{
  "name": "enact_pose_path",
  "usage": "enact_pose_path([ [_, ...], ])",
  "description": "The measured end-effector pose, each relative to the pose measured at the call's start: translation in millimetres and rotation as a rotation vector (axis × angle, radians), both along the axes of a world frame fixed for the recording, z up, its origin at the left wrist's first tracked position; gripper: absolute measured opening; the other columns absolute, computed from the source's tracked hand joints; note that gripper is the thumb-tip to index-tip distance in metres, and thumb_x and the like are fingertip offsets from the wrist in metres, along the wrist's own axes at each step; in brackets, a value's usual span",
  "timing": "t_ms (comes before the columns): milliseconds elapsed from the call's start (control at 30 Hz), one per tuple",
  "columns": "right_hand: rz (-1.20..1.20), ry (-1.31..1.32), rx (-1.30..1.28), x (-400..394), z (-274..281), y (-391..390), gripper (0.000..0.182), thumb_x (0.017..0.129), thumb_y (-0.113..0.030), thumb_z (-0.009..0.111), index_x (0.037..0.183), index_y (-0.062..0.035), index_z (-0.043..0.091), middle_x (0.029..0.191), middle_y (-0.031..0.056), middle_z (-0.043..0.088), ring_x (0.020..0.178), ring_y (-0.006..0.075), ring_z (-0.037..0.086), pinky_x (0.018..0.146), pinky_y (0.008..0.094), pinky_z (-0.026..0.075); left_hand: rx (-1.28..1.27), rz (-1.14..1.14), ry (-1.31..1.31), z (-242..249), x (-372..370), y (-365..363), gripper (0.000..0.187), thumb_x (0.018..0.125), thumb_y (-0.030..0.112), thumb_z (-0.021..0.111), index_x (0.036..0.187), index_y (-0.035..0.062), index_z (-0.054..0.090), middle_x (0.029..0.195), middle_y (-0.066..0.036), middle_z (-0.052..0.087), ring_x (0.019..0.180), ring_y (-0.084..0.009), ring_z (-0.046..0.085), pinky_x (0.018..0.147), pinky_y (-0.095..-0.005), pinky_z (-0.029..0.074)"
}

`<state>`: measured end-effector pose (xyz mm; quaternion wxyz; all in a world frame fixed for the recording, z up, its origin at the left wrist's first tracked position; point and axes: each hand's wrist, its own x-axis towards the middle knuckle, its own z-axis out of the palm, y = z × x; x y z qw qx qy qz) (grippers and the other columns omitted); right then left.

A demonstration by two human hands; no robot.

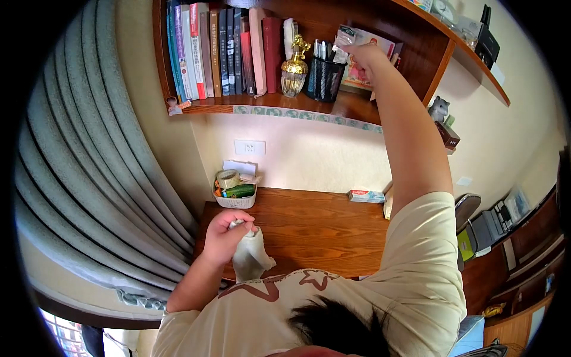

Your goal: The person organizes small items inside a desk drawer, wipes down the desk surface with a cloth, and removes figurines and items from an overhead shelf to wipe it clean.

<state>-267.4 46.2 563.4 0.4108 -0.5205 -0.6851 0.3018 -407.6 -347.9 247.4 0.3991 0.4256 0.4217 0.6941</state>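
Observation:
My left hand (225, 238) is closed around a bunched white cloth (250, 257), which hangs down in front of my shirt above the desk. My right arm stretches up to the shelf. There my right hand (369, 60) pinches a small clear plastic packet (345, 39) with a pale label. The packet is just over the right side of a black mesh pen holder (326, 80) with several pens in it. Behind my right hand leans a colourful picture card or book (383, 44), partly hidden by the hand. A gold-topped glass bottle (294, 76) stands left of the pen holder.
A row of upright books (223, 53) fills the left of the wooden shelf (250, 102). On the desk (321, 229) below are a basket (238, 201) with tape and a toothpaste box (366, 196). A grey curtain (101, 149) hangs at the left.

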Motion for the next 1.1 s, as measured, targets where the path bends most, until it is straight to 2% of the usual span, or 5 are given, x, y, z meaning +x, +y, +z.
enact_pose_path([
  [333,0.483,0.906,0.498,29.8,20.4,-13.4,0.009,0.092,-0.013,0.061,0.093,-0.0040,0.062,0.077,0.0035,0.062,0.065,0.0137,0.059,0.057,0.0274,0.047,0.003,0.029,0.033,-3.5,-1.9,2.4,0.011,0.091,-0.005,0.063,0.100,0.0007,0.065,0.088,-0.007,0.069,0.084,-0.0141,0.065,0.078,-0.0282,0.052],
  [567,0.542,0.685,0.254,53.4,-22.0,-36.5,0.018,0.092,-0.012,0.058,0.107,-0.0023,0.061,0.101,0.0086,0.067,0.087,0.0193,0.067,0.071,0.0307,0.054,-0.046,0.103,0.052,-5.7,-13.2,-5.4,0.010,0.091,-0.002,0.062,0.100,0.0008,0.065,0.087,-0.007,0.068,0.084,-0.0149,0.065,0.078,-0.0288,0.052],
  [733,0.718,0.767,0.292,59.5,-78.1,-121.1,0.011,0.094,-0.014,0.066,0.094,-0.0034,0.064,0.087,0.0006,0.066,0.079,0.0090,0.062,0.067,0.0228,0.048,-0.038,0.244,-0.045,-7.5,-30.8,-18.8,0.010,0.093,0.001,0.059,0.100,0.0014,0.066,0.087,-0.007,0.067,0.083,-0.0153,0.064,0.077,-0.0291,0.050],
  [867,0.623,0.225,0.570,57.5,-162.1,-160.9,0.010,0.090,-0.010,0.072,0.093,-0.0020,0.066,0.079,-0.0014,0.062,0.070,0.0044,0.056,0.058,0.0202,0.044,-0.049,0.294,-0.081,-8.4,-36.6,-23.3,0.011,0.093,0.000,0.058,0.100,0.0002,0.066,0.087,-0.007,0.067,0.083,-0.0157,0.063,0.078,-0.0297,0.050],
  [1100,0.782,0.096,-0.046,2.9,-258.0,-171.0,0.012,0.090,-0.010,0.072,0.098,-0.0026,0.068,0.080,-0.0009,0.063,0.069,0.0070,0.055,0.061,0.0221,0.046,-0.036,0.319,-0.115,-11.3,-44.4,-31.8,0.011,0.091,-0.002,0.059,0.100,-0.0003,0.066,0.088,-0.006,0.066,0.082,-0.0151,0.063,0.076,-0.0292,0.050],
])
